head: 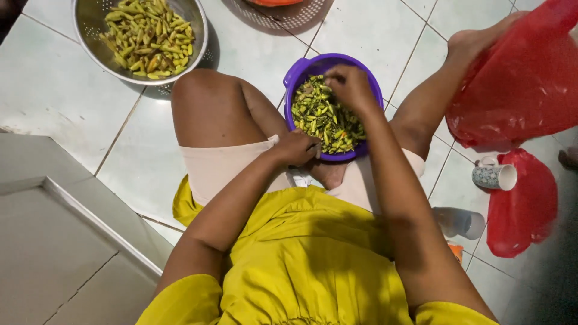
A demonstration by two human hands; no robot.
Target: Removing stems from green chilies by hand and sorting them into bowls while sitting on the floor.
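Observation:
I sit on a tiled floor with a purple bowl [299, 69] between my legs, full of small green and yellow chillies [319, 117]. My right hand [350, 87] reaches down into the bowl, fingers bunched among the chillies at its far side. Whether it grips one I cannot tell. My left hand [296, 147] rests closed at the bowl's near rim, beside my left thigh; anything inside it is hidden.
A metal colander [87, 24] with yellowish-green chillies stands at the upper left. A red plastic bag [518, 84] lies at the right, with a patterned cup [495, 176] on its side, a clear bottle [459, 221] and a second red sheet [524, 204]. A grey step [60, 241] rises at lower left.

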